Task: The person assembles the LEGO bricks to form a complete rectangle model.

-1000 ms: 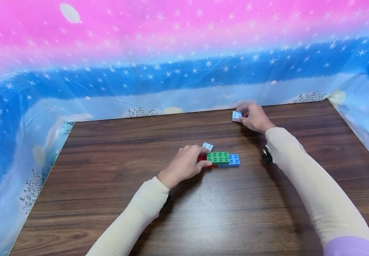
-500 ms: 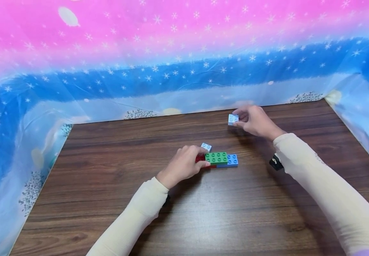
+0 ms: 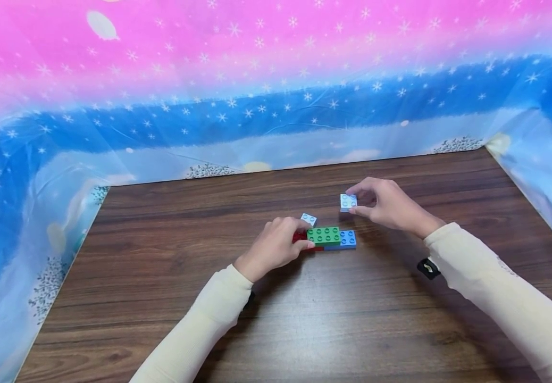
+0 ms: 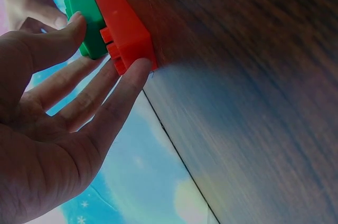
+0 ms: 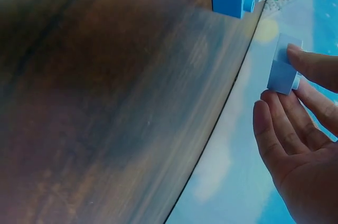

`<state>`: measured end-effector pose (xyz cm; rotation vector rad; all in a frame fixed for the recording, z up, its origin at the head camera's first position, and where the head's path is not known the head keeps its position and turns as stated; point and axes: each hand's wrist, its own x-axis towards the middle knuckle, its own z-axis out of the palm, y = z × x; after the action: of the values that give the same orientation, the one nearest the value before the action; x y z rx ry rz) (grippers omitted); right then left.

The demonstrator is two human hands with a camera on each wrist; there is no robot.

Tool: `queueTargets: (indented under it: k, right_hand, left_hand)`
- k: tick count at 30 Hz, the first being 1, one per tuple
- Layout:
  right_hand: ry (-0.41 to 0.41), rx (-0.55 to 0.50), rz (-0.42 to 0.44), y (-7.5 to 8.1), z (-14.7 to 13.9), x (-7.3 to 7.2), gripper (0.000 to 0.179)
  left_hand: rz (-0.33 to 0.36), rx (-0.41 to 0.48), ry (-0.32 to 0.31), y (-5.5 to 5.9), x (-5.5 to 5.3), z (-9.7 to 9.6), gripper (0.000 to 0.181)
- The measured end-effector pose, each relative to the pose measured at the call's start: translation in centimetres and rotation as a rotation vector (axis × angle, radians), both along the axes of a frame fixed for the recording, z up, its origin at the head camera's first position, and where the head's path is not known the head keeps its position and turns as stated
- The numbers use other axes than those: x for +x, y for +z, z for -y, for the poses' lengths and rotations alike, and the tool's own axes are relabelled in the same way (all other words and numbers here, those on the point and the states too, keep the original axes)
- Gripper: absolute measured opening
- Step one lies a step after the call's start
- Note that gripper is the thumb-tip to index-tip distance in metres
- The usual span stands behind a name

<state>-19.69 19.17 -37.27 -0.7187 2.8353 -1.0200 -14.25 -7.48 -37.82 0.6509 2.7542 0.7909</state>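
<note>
My left hand (image 3: 273,247) holds a joined set of toy building bricks on the table. A green brick (image 3: 324,235) bridges the top of a red brick (image 3: 300,235) and a blue brick (image 3: 349,239). In the left wrist view the thumb presses the green brick (image 4: 91,23), and one fingertip touches the end of the red brick (image 4: 127,28). Farther back and to the right, my right hand (image 3: 393,205) pinches a small pale blue brick (image 3: 348,202) between thumb and fingers, its studs up. The right wrist view shows this pale blue brick (image 5: 282,68) in the fingertips.
Another small pale brick (image 3: 309,218) lies just behind the green one, partly hidden by the left fingers. A dark wood-grain table (image 3: 161,223) carries everything. Pink and blue snowflake cloth (image 3: 257,117) stands along its back and sides.
The right hand has brought the pale blue brick from the table's back edge toward me, closer to the joined bricks. My left hand stays where it was.
</note>
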Motion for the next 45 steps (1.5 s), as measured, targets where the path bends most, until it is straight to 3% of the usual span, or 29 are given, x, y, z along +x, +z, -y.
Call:
queueTargets:
  k: [18,45]
  right_hand:
    - [0.101,-0.028,0.084,-1.4,-0.6,3.3,0.033]
    - [0.136,-0.065,0.072,-1.9,-0.3,4.0,0.031]
  left_hand:
    - [-0.005,0.001,0.002,0.0,0.0,0.0,0.038]
    - [-0.005,0.008,0.005,0.0,-0.1,-0.1,0.037]
